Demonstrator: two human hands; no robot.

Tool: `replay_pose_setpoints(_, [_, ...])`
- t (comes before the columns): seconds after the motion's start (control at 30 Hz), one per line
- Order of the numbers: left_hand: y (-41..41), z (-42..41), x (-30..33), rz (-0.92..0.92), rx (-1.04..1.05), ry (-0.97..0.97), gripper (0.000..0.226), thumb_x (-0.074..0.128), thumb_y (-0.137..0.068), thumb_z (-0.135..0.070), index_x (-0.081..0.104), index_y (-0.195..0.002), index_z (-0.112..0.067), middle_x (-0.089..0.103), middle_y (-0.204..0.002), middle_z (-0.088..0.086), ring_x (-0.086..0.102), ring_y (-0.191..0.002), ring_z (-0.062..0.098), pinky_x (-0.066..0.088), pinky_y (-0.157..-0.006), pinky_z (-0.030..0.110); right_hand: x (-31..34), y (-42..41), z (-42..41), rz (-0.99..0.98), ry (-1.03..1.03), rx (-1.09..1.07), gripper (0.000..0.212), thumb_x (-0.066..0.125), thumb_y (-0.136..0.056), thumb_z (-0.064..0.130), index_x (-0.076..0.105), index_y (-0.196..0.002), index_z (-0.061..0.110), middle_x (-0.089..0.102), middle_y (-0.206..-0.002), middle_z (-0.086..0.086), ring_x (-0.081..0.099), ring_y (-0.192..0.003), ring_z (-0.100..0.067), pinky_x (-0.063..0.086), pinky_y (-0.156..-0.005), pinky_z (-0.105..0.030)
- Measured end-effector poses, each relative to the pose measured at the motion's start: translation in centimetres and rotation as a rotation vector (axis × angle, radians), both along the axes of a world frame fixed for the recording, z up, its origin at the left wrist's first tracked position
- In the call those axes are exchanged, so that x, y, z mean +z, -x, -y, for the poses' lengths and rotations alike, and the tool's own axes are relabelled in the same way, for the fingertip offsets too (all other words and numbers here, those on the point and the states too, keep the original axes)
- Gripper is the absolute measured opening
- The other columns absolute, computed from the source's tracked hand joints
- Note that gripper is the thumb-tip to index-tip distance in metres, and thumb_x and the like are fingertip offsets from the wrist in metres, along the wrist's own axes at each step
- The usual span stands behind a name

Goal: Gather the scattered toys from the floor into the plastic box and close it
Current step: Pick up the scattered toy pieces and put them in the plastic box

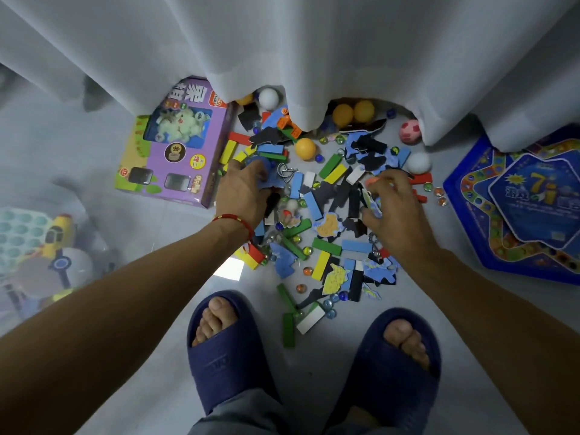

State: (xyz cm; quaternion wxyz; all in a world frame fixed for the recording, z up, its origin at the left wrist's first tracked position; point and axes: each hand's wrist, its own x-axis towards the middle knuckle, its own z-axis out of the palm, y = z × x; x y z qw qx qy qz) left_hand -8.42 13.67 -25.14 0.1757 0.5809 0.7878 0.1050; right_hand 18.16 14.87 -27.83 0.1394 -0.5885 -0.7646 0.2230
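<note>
Your left hand [243,191] is clenched on blue jigsaw pieces and your right hand [394,208] is pinched round another small handful, both low in the heap of coloured wooden blocks, puzzle pieces and glass marbles [317,215]. The clear plastic box [37,255], already holding toys, sits well left of that heap. Carry those overfull fistfuls that far and pieces will likely slip out; nudged marbles and the orange ball [305,149] could roll under the white curtain [298,58] behind the heap.
</note>
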Motion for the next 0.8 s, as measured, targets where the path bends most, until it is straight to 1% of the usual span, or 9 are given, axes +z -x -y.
replay_pose_setpoints(0.13, [0.3, 0.4, -0.5, -0.018, -0.026, -0.082, 0.019, 0.066, -0.088, -0.003, 0.063, -0.106, -0.009, 0.057, -0.113, 0.018, 0.057, -0.097, 0.034, 0.039, -0.073, 0.031, 0.4, -0.7, 0.0, -0.107, 0.025, -0.066, 0.027, 0.075, -0.083, 0.002, 0.063, -0.107, 0.000, 0.051, -0.129, -0.013, 0.056, -0.113, -0.028, 0.042, -0.095, -0.026])
replay_pose_setpoints(0.27, [0.7, 0.6, -0.3, 0.045, 0.019, -0.164, 0.012, 0.069, -0.087, -0.006, 0.068, -0.098, -0.007, 0.062, -0.103, 0.014, 0.058, -0.092, 0.028, 0.043, -0.075, 0.030, 2.3, -1.0, 0.8, -0.397, 0.064, -0.256, 0.029, 0.077, -0.082, 0.004, 0.062, -0.107, 0.008, 0.059, -0.110, 0.002, 0.056, -0.094, 0.009, 0.042, -0.081, -0.003])
replay_pose_setpoints(0.33, [0.9, 1.2, 0.3, 0.076, 0.064, -0.205, 0.009, 0.071, -0.085, -0.008, 0.070, -0.094, -0.009, 0.065, -0.097, 0.011, 0.059, -0.087, 0.024, 0.045, -0.074, 0.028, 3.6, -1.1, 1.4, -0.628, 0.234, -0.414, 0.038, 0.078, -0.082, 0.004, 0.060, -0.113, 0.016, 0.062, -0.104, 0.011, 0.063, -0.091, 0.007, 0.054, -0.075, -0.012])
replay_pose_setpoints(0.4, [0.8, 2.4, 1.3, 0.131, 0.105, -0.251, 0.010, 0.073, -0.083, -0.009, 0.073, -0.092, -0.013, 0.068, -0.093, 0.005, 0.062, -0.084, 0.022, 0.052, -0.074, 0.032, 4.8, -1.7, 2.3, -0.762, 0.385, -0.500, 0.048, 0.079, -0.082, 0.006, 0.059, -0.122, 0.024, 0.064, -0.112, 0.011, 0.065, -0.101, -0.004, 0.059, -0.077, -0.025])
replay_pose_setpoints(0.47, [0.4, 4.1, 3.1, 0.252, 0.208, -0.262, 0.011, 0.074, -0.083, -0.012, 0.074, -0.093, -0.015, 0.070, -0.091, 0.000, 0.064, -0.083, 0.019, 0.056, -0.077, 0.033, 6.4, -2.1, 3.0, -0.767, 0.530, -0.509, 0.050, 0.078, -0.083, 0.010, 0.059, -0.126, 0.026, 0.064, -0.120, 0.009, 0.066, -0.105, -0.009, 0.059, -0.080, -0.033])
replay_pose_setpoints(0.57, [0.4, 7.2, 6.5, 0.495, 0.467, -0.252, 0.010, 0.077, -0.083, -0.020, 0.074, -0.093, -0.020, 0.073, -0.087, -0.004, 0.069, -0.080, 0.015, 0.059, -0.080, 0.034, 11.0, -1.5, 3.8, -0.804, 0.766, -0.487, 0.041, 0.077, -0.084, 0.012, 0.062, -0.122, 0.017, 0.065, -0.124, -0.003, 0.073, -0.095, -0.020, 0.062, -0.080, -0.045])
replay_pose_setpoints(0.63, [1.1, 9.7, 9.5, 0.708, 0.612, -0.262, 0.011, 0.079, -0.081, -0.021, 0.075, -0.092, -0.021, 0.075, -0.085, 0.000, 0.072, -0.078, 0.019, 0.061, -0.078, 0.041, 15.3, 0.3, 4.3, -0.691, 0.815, -0.374, 0.049, 0.084, -0.076, 0.024, 0.063, -0.119, 0.021, 0.064, -0.125, -0.007, 0.072, -0.099, -0.031, 0.059, -0.086, -0.055])
replay_pose_setpoints(0.7, [2.3, 12.6, 13.1, 0.868, 0.676, -0.328, 0.012, 0.080, -0.080, -0.017, 0.074, -0.089, -0.023, 0.076, -0.084, 0.006, 0.074, -0.077, 0.026, 0.062, -0.073, 0.045, 20.6, 3.8, 5.3, -0.476, 0.817, -0.178, 0.049, 0.083, -0.074, 0.037, 0.060, -0.117, 0.031, 0.067, -0.113, -0.001, 0.071, -0.097, -0.026, 0.060, -0.085, -0.048])
replay_pose_setpoints(0.8, [5.2, 17.5, 18.1, 0.924, 0.672, -0.469, 0.014, 0.079, -0.080, -0.010, 0.073, -0.086, -0.022, 0.076, -0.085, 0.010, 0.074, -0.079, 0.032, 0.061, -0.069, 0.044, 27.8, 10.3, 7.4, -0.361, 0.846, 0.091, 0.047, 0.079, -0.080, 0.033, 0.061, -0.123, 0.026, 0.070, -0.103, 0.002, 0.071, -0.090, -0.021, 0.059, -0.078, -0.038])
